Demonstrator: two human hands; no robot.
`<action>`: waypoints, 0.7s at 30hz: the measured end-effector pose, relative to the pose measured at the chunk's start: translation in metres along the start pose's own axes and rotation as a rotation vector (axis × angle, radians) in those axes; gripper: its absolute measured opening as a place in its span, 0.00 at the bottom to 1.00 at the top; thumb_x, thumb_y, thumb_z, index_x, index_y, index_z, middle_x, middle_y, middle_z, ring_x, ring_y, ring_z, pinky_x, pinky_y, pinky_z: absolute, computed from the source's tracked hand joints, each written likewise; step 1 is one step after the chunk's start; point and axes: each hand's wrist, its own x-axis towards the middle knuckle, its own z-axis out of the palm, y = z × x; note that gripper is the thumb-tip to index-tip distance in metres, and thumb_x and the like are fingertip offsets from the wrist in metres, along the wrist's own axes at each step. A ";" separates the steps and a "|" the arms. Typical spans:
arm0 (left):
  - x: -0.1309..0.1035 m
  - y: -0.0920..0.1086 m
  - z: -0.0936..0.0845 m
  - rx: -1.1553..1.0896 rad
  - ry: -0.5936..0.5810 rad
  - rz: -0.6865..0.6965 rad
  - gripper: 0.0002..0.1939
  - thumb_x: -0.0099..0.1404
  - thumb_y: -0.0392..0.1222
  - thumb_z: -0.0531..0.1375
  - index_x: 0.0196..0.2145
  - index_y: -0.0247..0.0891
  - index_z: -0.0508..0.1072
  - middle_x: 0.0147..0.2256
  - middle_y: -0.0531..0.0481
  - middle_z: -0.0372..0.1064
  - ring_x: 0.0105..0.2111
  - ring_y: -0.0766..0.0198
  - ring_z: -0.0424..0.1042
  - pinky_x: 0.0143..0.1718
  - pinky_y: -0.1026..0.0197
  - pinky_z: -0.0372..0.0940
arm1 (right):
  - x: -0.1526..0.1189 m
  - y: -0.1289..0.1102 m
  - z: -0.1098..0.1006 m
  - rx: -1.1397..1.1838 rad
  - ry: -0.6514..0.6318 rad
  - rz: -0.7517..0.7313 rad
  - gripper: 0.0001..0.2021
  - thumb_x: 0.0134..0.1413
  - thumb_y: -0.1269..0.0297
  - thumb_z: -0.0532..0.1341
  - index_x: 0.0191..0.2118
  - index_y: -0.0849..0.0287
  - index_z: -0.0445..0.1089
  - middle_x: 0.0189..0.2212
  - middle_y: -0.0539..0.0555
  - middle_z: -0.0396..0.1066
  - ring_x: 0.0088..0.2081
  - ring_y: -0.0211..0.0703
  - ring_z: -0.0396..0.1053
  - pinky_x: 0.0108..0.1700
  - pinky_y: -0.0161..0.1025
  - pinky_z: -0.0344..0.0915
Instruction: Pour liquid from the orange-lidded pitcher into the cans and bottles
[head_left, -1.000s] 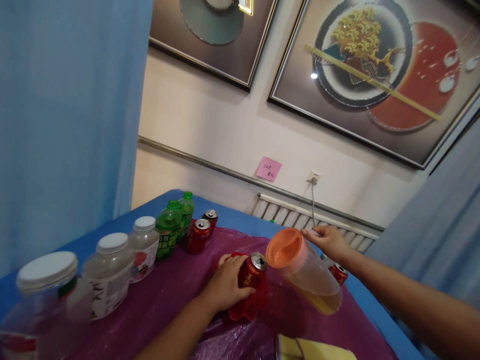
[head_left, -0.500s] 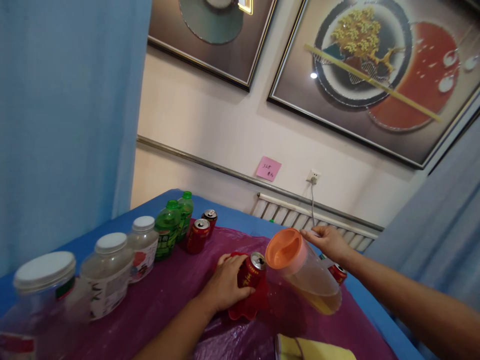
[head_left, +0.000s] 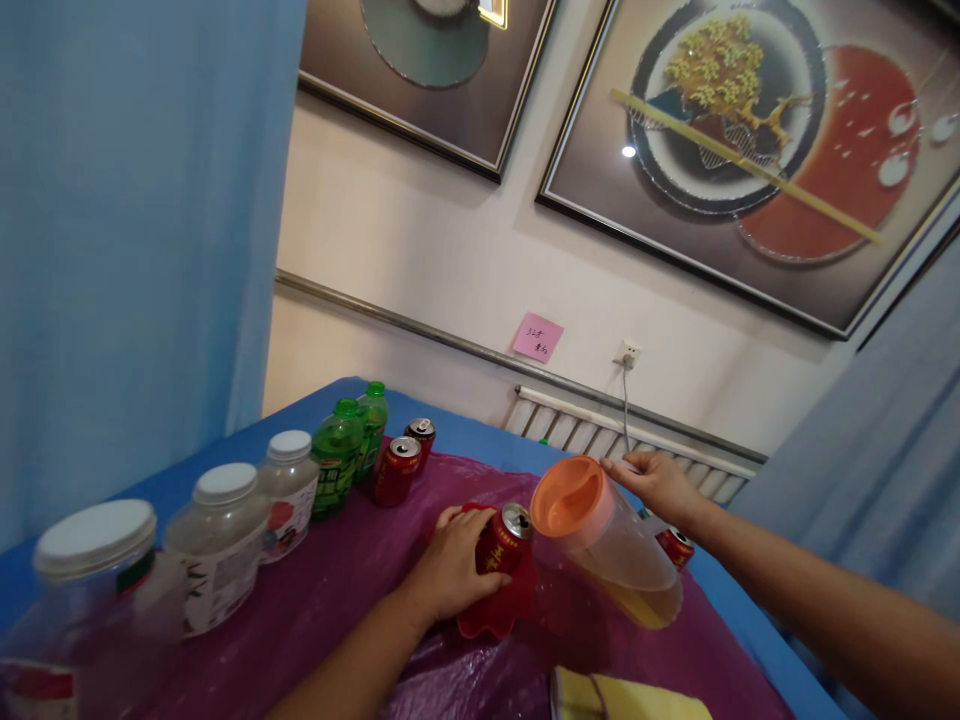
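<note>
My left hand [head_left: 454,560] is wrapped round a red drink can [head_left: 504,540], its opened top facing up. Beneath the can lies a red scalloped dish [head_left: 487,615]. My right hand [head_left: 660,490] grips a clear pitcher [head_left: 622,570] by its handle side; the handle itself is mostly hidden. The pitcher has an orange lid [head_left: 570,497] and is tilted to the left, with its lid close to the can's top. Yellowish liquid rests low in the pitcher. I cannot make out any stream between pitcher and can.
Clear jars with white lids [head_left: 225,550], green bottles [head_left: 335,455] and two red cans [head_left: 397,472] line the left side. Another can [head_left: 675,547] is behind the pitcher. A folded yellow cloth [head_left: 630,697] lies at the front on purple plastic sheeting [head_left: 330,610].
Almost nothing differs. Both hands, the can and the tilted pitcher hold their places, and the view has shifted very slightly.
</note>
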 end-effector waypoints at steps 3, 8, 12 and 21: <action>0.000 0.000 0.000 0.002 0.003 -0.003 0.39 0.45 0.47 0.73 0.56 0.42 0.70 0.57 0.41 0.71 0.59 0.41 0.66 0.64 0.38 0.53 | 0.000 -0.001 0.000 0.002 0.001 -0.004 0.30 0.51 0.35 0.57 0.19 0.52 0.46 0.15 0.43 0.44 0.18 0.33 0.46 0.19 0.34 0.43; 0.000 0.001 -0.001 -0.008 0.005 0.010 0.39 0.46 0.47 0.73 0.56 0.43 0.70 0.57 0.41 0.72 0.59 0.41 0.67 0.65 0.38 0.52 | 0.000 -0.001 0.000 0.011 0.002 -0.008 0.30 0.51 0.34 0.58 0.18 0.52 0.47 0.14 0.44 0.45 0.17 0.33 0.46 0.19 0.34 0.43; 0.000 0.002 -0.002 -0.011 0.012 0.012 0.38 0.46 0.47 0.73 0.55 0.44 0.70 0.56 0.42 0.72 0.58 0.42 0.67 0.64 0.39 0.53 | 0.000 -0.001 0.000 0.011 -0.007 -0.006 0.30 0.51 0.34 0.58 0.18 0.52 0.47 0.13 0.43 0.45 0.17 0.33 0.46 0.19 0.34 0.42; 0.000 0.001 -0.001 0.003 -0.008 -0.005 0.40 0.46 0.46 0.73 0.57 0.42 0.70 0.57 0.41 0.71 0.59 0.40 0.65 0.64 0.38 0.52 | 0.000 0.001 0.000 -0.016 0.000 -0.016 0.29 0.53 0.36 0.57 0.19 0.52 0.46 0.14 0.43 0.45 0.17 0.33 0.46 0.19 0.35 0.43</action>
